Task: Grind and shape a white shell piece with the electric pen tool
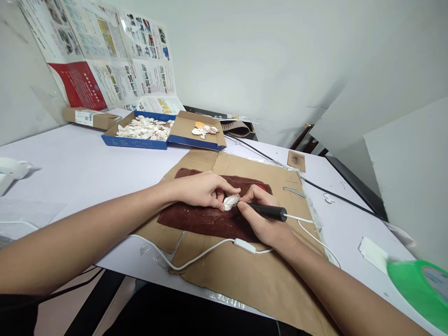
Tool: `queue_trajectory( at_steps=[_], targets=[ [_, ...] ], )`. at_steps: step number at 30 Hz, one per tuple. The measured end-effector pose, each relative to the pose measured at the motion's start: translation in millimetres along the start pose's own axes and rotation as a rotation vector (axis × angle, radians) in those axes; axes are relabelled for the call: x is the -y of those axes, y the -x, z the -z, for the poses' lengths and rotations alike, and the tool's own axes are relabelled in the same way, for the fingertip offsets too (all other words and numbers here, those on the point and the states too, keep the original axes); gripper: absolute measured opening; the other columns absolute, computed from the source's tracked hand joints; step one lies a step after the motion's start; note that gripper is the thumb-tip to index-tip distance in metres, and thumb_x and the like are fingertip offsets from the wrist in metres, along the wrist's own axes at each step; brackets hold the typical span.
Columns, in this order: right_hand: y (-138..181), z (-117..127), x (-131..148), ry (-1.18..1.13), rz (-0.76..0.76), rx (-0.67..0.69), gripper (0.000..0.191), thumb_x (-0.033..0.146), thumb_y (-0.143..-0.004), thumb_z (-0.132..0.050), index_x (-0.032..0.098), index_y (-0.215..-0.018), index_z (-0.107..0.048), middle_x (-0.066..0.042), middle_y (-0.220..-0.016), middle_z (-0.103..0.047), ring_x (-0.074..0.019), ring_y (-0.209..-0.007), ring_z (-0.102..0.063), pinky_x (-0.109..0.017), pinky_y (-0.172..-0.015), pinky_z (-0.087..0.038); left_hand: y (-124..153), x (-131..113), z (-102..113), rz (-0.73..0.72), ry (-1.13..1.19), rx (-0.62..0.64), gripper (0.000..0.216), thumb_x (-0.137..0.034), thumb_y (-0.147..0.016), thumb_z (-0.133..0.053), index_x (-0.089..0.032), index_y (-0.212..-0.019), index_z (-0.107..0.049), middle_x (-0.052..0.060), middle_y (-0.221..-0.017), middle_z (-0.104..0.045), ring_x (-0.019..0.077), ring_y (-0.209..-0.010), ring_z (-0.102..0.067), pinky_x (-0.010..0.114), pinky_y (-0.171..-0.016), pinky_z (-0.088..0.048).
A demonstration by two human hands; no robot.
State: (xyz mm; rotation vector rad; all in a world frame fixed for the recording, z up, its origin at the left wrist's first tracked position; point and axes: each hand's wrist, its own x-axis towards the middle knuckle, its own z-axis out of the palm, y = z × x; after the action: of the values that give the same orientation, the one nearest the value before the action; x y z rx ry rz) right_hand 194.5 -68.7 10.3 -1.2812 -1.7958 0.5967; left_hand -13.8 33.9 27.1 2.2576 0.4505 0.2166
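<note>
A white shell (231, 202) is pinched between the thumb and fingers of my left hand (206, 190), above a brown cloth (206, 221). My right hand (261, 217) is closed around a black pen-shaped corded tool (271, 212), held like a pencil. The tool's tip points left at the shell; my fingers partly hide it, so contact is unclear. A white cord (297, 217) leaves the tool's back end. Pale specks lie on the cloth. Just behind my right hand a small red thing (261, 187) shows.
A blue box (136, 142) of white shells stands at the back left, its open lid (182, 126) holding several more. Cardboard (224, 275) lies under the cloth. An inline switch (245, 245) sits near the front. Tweezers (294, 191) and green tape (413, 289) are at right.
</note>
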Motion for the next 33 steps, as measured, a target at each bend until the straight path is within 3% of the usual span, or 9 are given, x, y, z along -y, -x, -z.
queue_trajectory(
  at_steps=[6,14,21,27,33],
  targets=[
    [-0.8,-1.4,-0.1,-0.007,-0.034,-0.015,0.021,0.033,-0.085,-0.068,0.024,-0.071,-0.055,0.002,-0.066,-0.066,-0.0152,-0.059,-0.057,-0.028,-0.058,-0.044,1.8,11.1,1.2,0.005,0.109,0.085,0.061,-0.004,-0.081,-0.061,-0.016,-0.140,-0.068,0.006,-0.098,-0.076,0.0131,-0.081,-0.069,0.019,-0.067,-0.048],
    [2.3,-1.1,-3.9,0.034,0.007,0.009,0.021,0.035,-0.090,-0.067,0.024,-0.075,-0.056,0.002,-0.065,-0.063,-0.0145,-0.058,-0.054,-0.028,-0.057,-0.042,-0.8,6.4,2.4,-0.045,0.053,0.091,0.038,-0.009,-0.089,-0.064,-0.016,-0.125,-0.074,0.006,-0.098,-0.077,0.0147,-0.084,-0.070,0.020,-0.071,-0.050],
    [7.9,-3.7,-5.8,0.091,0.210,0.053,0.015,0.025,-0.091,-0.063,0.025,-0.081,-0.052,0.002,-0.070,-0.064,-0.0145,-0.059,-0.055,-0.029,-0.059,-0.044,1.3,6.1,0.0,-0.078,0.025,0.027,0.041,-0.010,-0.091,-0.066,-0.019,-0.130,-0.074,0.004,-0.094,-0.078,0.0137,-0.080,-0.070,0.019,-0.068,-0.048],
    [8.7,-2.9,3.3,0.162,0.236,0.075,0.016,0.025,-0.090,-0.060,0.027,-0.080,-0.048,0.001,-0.070,-0.064,-0.0158,-0.059,-0.058,-0.030,-0.060,-0.047,3.1,2.0,-1.3,-0.040,0.049,-0.028,0.054,-0.012,-0.089,-0.068,-0.021,-0.142,-0.067,0.004,-0.098,-0.077,0.0120,-0.077,-0.068,0.019,-0.066,-0.047],
    [8.2,-2.4,4.9,0.175,0.229,0.101,0.016,0.024,-0.091,-0.059,0.027,-0.080,-0.047,0.002,-0.069,-0.063,-0.0153,-0.058,-0.058,-0.029,-0.059,-0.046,2.5,-0.8,0.3,-0.042,0.007,-0.011,0.044,-0.007,-0.089,-0.065,-0.019,-0.130,-0.074,0.003,-0.097,-0.079,0.0124,-0.078,-0.069,0.020,-0.070,-0.048]
  ],
)
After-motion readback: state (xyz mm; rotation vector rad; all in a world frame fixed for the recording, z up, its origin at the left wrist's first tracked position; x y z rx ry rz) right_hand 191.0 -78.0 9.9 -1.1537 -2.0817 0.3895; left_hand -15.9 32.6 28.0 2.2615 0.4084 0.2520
